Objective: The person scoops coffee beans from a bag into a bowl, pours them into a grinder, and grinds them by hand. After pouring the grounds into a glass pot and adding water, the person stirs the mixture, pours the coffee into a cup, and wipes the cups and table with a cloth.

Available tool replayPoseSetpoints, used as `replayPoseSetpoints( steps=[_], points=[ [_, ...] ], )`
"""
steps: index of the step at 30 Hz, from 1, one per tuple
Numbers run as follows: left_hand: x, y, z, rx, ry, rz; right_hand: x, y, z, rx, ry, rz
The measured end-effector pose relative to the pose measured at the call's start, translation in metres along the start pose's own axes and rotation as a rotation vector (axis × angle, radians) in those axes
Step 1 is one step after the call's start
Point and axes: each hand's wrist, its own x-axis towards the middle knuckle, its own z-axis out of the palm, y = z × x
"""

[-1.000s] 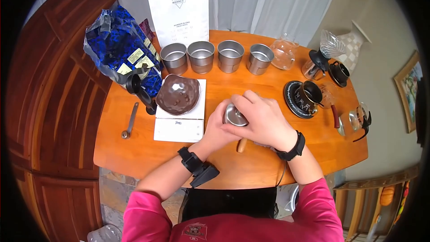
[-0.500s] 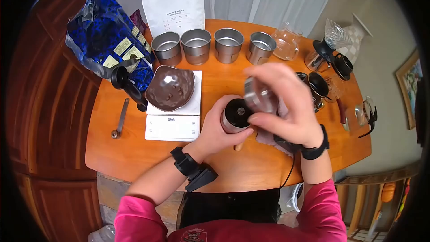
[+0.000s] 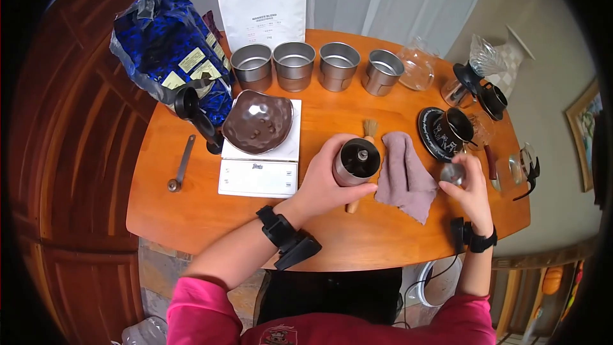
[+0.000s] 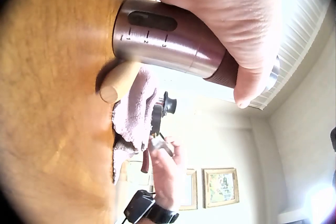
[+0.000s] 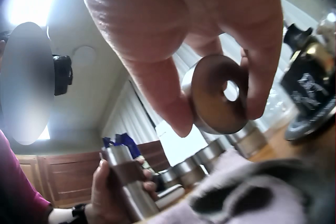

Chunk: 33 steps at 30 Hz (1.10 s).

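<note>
My left hand (image 3: 319, 182) grips a steel manual coffee grinder (image 3: 346, 177) that stands upright, thumb along its near side. Its top is uncovered, showing a dark chamber with a metal shaft in the centre. In the left wrist view, the grinder (image 4: 178, 40) has a dark window and number marks, and its base is at the tabletop. Off to the right, my right hand (image 3: 476, 195) pinches the round metal lid (image 3: 453, 174) between thumb and fingers, over the table. A hole shows through the middle of the lid (image 5: 206, 100) in the right wrist view.
A wooden-handled brush (image 3: 370, 129) lies behind the grinder, beside a mauve cloth (image 3: 401, 169). Left stands a white scale (image 3: 258, 179) bearing a brown bowl (image 3: 255, 124). Several steel cups (image 3: 294, 76) line the back. A black cup (image 3: 454, 129) on a saucer and glassware stand right.
My right hand has lifted the lid off the grinder and carried it to the right, past the cloth. My left hand keeps its hold on the grinder.
</note>
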Motion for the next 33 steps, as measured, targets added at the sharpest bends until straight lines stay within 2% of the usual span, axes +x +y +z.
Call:
replayPoseSetpoints(
  steps=[1,6,10,13,16,19,21,23,25,27,29,33],
  points=[
    [0.000,0.000,0.000,0.000,0.001,0.002,-0.007,0.008,-0.001,-0.095,0.027,0.055],
    [0.000,0.000,0.000,-0.029,-0.018,-0.038,-0.026,0.040,-0.005,0.052,0.034,0.156],
    [0.000,-0.002,0.000,-0.014,-0.004,0.005,-0.029,0.033,-0.008,0.026,-0.041,0.205],
    [0.000,-0.001,0.000,-0.020,0.009,0.023,-0.028,0.037,-0.009,0.017,-0.079,0.132],
    [0.000,0.000,0.000,-0.006,0.011,0.031,-0.019,0.019,-0.013,-0.361,0.057,-0.070],
    [0.000,-0.002,0.001,0.003,0.015,0.047,0.012,-0.020,-0.010,-0.182,0.082,-0.099],
    [0.000,-0.002,0.001,0.017,0.018,0.062,0.040,-0.048,0.000,0.019,-0.047,-0.114],
    [0.000,-0.002,0.000,0.000,0.013,0.059,0.070,-0.069,0.022,0.127,-0.181,-0.205],
    [0.000,-0.001,0.000,-0.025,0.005,0.044,0.101,-0.094,0.047,0.352,-0.420,-0.148],
    [0.000,-0.002,0.000,-0.057,-0.007,0.018,0.135,-0.109,0.076,0.404,-0.701,-0.165],
    [0.001,-0.004,0.000,-0.054,-0.011,0.023,0.158,-0.125,0.102,0.372,-0.880,-0.063],
    [0.002,-0.003,-0.003,0.001,-0.045,0.050,0.185,-0.137,0.149,0.313,-1.075,0.084]
  ],
)
